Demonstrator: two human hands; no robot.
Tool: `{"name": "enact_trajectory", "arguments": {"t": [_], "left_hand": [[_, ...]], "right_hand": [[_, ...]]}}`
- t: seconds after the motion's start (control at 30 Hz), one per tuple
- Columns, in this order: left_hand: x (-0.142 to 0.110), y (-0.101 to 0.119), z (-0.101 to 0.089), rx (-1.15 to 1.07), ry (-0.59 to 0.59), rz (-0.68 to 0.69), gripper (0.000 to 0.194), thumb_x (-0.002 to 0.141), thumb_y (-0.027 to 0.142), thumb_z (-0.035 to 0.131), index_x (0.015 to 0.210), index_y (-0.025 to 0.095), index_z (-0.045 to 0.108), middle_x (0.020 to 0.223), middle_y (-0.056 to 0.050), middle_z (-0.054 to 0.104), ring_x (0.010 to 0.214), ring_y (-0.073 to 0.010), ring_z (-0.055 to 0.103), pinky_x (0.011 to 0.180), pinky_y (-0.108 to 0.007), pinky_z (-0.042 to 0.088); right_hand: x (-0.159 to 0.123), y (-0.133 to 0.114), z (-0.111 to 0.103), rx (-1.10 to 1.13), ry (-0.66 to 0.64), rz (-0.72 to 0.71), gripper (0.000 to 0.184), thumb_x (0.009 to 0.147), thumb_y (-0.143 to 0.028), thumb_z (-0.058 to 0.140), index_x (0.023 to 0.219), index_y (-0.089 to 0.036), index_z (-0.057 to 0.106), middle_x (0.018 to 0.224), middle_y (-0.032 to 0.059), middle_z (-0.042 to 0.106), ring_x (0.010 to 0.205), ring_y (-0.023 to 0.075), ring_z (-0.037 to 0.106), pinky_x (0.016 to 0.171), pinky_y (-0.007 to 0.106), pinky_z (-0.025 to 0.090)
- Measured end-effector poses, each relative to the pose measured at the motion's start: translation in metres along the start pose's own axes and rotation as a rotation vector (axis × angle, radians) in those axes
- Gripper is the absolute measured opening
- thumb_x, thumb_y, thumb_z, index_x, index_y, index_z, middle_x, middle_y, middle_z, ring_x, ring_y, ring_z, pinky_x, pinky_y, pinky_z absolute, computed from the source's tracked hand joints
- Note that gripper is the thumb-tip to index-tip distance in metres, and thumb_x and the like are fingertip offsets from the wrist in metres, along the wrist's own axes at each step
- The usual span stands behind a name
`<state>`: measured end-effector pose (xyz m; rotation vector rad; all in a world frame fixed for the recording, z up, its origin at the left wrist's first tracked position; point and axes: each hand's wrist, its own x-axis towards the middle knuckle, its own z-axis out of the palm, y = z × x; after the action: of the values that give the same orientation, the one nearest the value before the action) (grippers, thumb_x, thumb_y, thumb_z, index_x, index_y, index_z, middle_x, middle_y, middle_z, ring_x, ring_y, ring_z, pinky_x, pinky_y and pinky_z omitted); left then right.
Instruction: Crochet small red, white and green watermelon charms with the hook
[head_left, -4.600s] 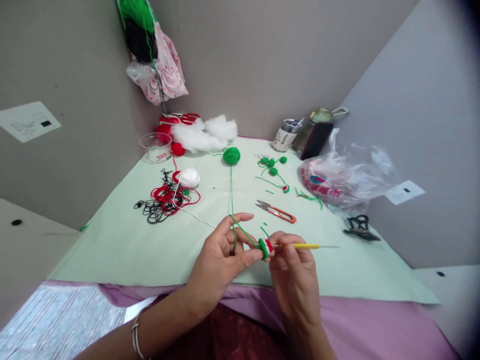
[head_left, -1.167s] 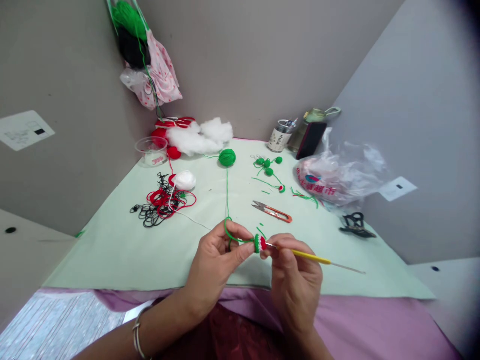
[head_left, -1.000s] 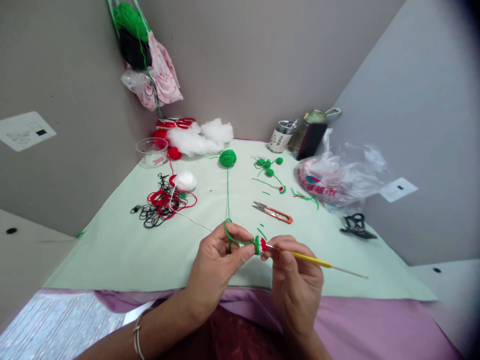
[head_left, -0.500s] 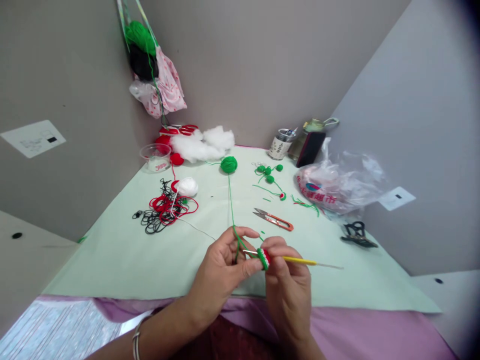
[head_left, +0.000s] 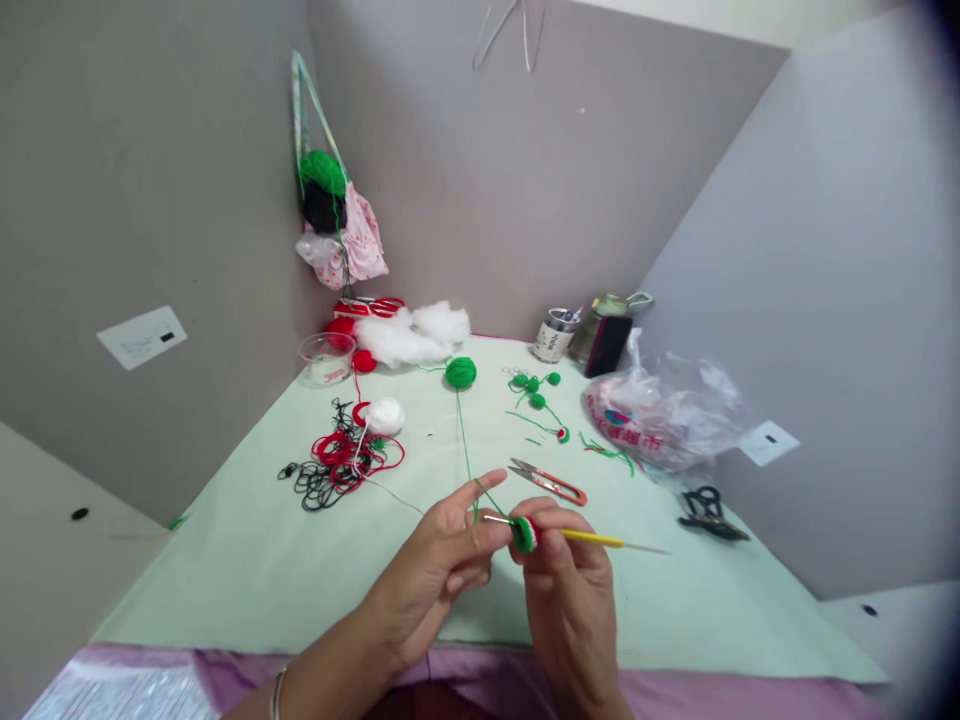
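Between my hands is a small crocheted piece point(head_left: 524, 535) in green, white and red. My left hand point(head_left: 442, 550) pinches its left edge with the thumb, and green yarn point(head_left: 463, 440) runs over the raised index finger. That strand leads back to a green yarn ball point(head_left: 460, 373). My right hand point(head_left: 568, 570) is closed around a crochet hook point(head_left: 592, 538) with a yellow handle. The hook's metal tip pokes out left of the crocheted piece, near the yarn. Fingers hide part of the piece and of the handle.
Orange thread snips point(head_left: 551, 482) lie just beyond my hands. Small green crocheted balls point(head_left: 533, 384) sit farther back. Tangled black and red yarn point(head_left: 341, 460), a white yarn ball point(head_left: 385, 415) and white stuffing point(head_left: 405, 335) are left; a plastic bag point(head_left: 660, 410) and black scissors point(head_left: 709, 515) are right.
The view has tilted up, so the table sits lower. My left index finger has lifted the green yarn, and the crocheted piece has turned slightly, showing more of its green side.
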<state>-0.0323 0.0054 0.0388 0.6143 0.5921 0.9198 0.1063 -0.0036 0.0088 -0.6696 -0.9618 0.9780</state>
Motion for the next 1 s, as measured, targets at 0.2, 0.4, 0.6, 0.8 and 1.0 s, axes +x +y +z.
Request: {"name": "enact_trajectory", "arguments": {"t": [0.2,0.4,0.6,0.8,1.0], "left_hand": [[-0.006,0.005,0.009,0.030,0.020,0.116,0.117,0.063,0.019,0.101,0.162,0.027,0.039,0.098,0.001,0.071,0.060,-0.0039,0.038,0.063,-0.021,0.035],[0.012,0.019,0.014,0.065,0.034,0.112,0.116,0.066,0.021,0.098,0.163,0.024,0.035,0.087,0.003,0.066,0.068,-0.0097,0.048,0.063,-0.024,0.033],[0.041,0.045,0.011,0.125,-0.052,-0.029,0.110,0.076,0.035,0.092,0.164,0.019,0.029,0.079,0.002,0.068,0.061,-0.0090,0.038,0.058,-0.025,0.022],[0.080,0.056,-0.003,0.082,-0.002,-0.048,0.100,0.071,0.026,0.093,0.157,0.020,0.041,0.081,0.005,0.061,0.056,-0.0058,0.030,0.053,-0.025,0.017],[0.106,0.052,-0.015,0.087,0.050,-0.110,0.093,0.071,0.025,0.091,0.153,0.020,0.049,0.078,0.006,0.053,0.059,-0.0071,0.030,0.052,-0.025,0.016]], "right_hand": [[0.006,-0.015,0.017,-0.137,0.093,-0.166,0.013,0.093,-0.039,0.080,0.086,-0.028,0.083,0.080,0.0018,0.075,0.072,0.0147,0.064,0.059,0.024,0.052],[0.019,-0.017,0.021,-0.215,0.100,-0.189,0.012,0.092,-0.039,0.081,0.086,-0.029,0.084,0.079,0.0006,0.077,0.079,0.0148,0.069,0.072,0.025,0.056],[0.055,-0.016,0.010,-0.129,0.029,-0.003,0.013,0.090,-0.039,0.082,0.086,-0.026,0.084,0.081,0.0031,0.074,0.062,0.0121,0.063,0.052,0.022,0.051],[0.093,-0.009,-0.009,-0.116,0.008,0.154,0.015,0.090,-0.039,0.082,0.088,-0.024,0.083,0.087,0.0040,0.073,0.056,0.0098,0.064,0.052,0.023,0.052],[0.123,-0.006,-0.029,-0.172,0.038,0.346,0.027,0.082,-0.047,0.088,0.082,-0.021,0.082,0.076,0.0023,0.068,0.058,0.0119,0.065,0.052,0.022,0.054]]}}
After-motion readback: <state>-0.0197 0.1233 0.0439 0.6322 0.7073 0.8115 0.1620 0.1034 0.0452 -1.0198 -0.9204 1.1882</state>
